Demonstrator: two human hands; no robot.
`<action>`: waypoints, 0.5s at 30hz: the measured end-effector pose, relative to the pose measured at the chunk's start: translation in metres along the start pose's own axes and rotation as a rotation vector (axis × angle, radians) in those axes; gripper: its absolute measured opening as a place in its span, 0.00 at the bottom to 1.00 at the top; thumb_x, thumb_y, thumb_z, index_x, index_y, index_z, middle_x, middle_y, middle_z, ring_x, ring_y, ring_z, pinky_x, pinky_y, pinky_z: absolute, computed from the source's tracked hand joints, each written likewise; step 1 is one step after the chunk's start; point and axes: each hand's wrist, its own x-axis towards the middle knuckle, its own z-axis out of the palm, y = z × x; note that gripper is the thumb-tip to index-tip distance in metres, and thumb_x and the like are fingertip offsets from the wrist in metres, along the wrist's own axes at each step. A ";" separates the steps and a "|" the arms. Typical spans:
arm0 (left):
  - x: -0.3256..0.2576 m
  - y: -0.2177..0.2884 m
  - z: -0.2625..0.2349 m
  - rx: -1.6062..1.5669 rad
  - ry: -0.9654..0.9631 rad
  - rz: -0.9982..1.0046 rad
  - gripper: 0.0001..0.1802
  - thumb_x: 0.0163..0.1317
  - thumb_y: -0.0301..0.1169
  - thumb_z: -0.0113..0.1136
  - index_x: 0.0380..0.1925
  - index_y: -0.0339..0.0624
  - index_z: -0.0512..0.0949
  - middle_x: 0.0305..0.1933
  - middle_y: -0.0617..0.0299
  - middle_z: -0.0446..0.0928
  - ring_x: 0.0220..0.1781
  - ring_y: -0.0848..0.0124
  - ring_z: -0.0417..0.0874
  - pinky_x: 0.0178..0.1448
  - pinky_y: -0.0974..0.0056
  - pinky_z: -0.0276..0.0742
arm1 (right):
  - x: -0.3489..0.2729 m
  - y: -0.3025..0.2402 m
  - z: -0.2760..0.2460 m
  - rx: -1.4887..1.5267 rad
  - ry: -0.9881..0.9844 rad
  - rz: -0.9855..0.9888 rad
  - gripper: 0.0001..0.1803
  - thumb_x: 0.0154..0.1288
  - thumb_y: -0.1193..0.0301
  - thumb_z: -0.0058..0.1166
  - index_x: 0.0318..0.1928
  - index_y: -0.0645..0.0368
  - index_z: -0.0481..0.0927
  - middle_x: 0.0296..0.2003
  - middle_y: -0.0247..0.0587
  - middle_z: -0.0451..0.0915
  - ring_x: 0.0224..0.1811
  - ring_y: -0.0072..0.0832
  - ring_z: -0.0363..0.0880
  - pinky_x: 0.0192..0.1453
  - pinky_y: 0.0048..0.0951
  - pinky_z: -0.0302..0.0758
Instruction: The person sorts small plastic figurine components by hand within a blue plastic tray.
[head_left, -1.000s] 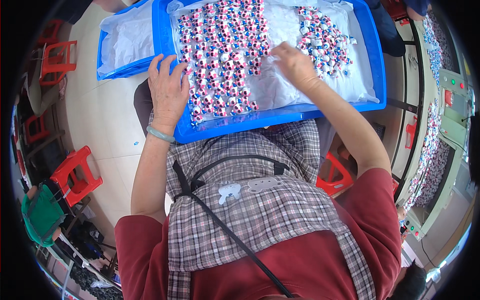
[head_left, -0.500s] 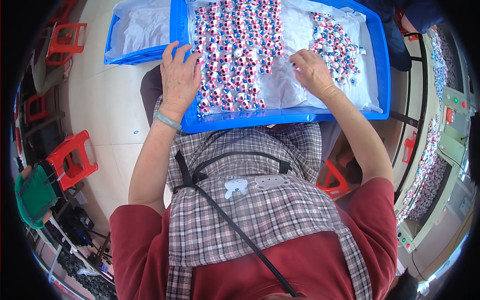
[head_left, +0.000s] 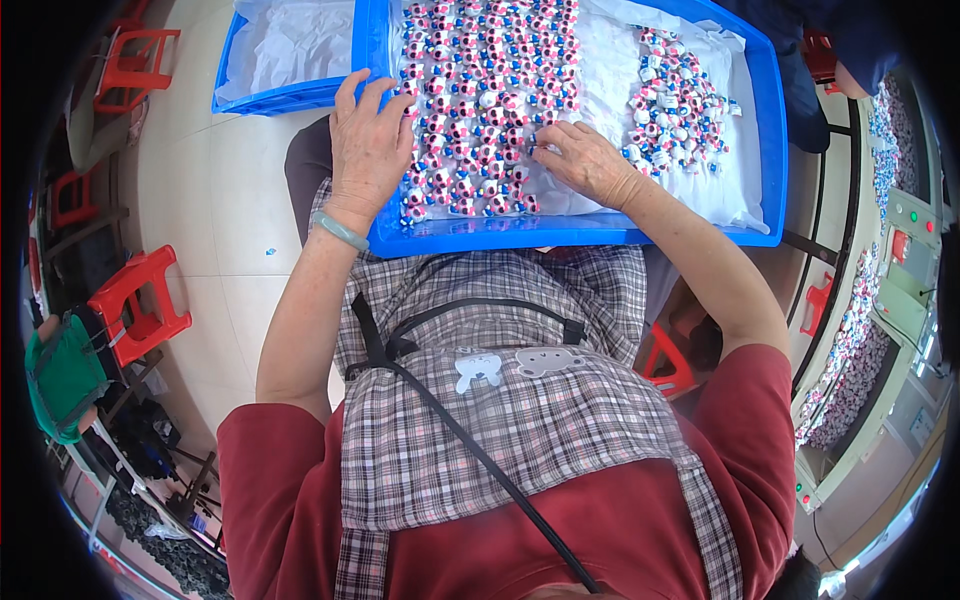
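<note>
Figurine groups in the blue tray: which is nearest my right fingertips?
Figurine rows on the left: your right hand is at their edge; the jumbled pile lies farther right.

No words or numbers are reading clearly. Small figures heaped at the right are showing dark marks, too tiny to make out. Machine at far right is carrying green and red buttons; any labelling there is blurring out. Apron is bearing two animal patches, pictures only.
</note>
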 end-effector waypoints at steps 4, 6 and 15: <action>0.001 0.003 0.000 0.001 -0.002 0.010 0.12 0.58 0.27 0.65 0.43 0.45 0.85 0.57 0.58 0.77 0.71 0.51 0.67 0.64 0.47 0.72 | -0.011 0.003 0.006 0.014 -0.052 0.034 0.14 0.61 0.74 0.55 0.49 0.54 0.78 0.48 0.37 0.76 0.48 0.33 0.79 0.52 0.35 0.77; 0.000 0.003 0.001 0.001 -0.003 0.010 0.12 0.58 0.27 0.65 0.43 0.45 0.85 0.57 0.58 0.77 0.71 0.51 0.67 0.64 0.47 0.72 | -0.011 0.003 0.008 0.031 -0.060 0.025 0.15 0.61 0.73 0.58 0.50 0.54 0.78 0.48 0.38 0.76 0.49 0.35 0.79 0.53 0.36 0.79; 0.008 0.005 -0.004 0.002 -0.005 0.005 0.12 0.58 0.26 0.65 0.43 0.45 0.85 0.57 0.57 0.78 0.71 0.50 0.68 0.63 0.46 0.72 | -0.068 0.061 -0.031 0.086 0.008 0.344 0.14 0.57 0.74 0.61 0.46 0.53 0.83 0.43 0.40 0.82 0.48 0.41 0.82 0.50 0.40 0.82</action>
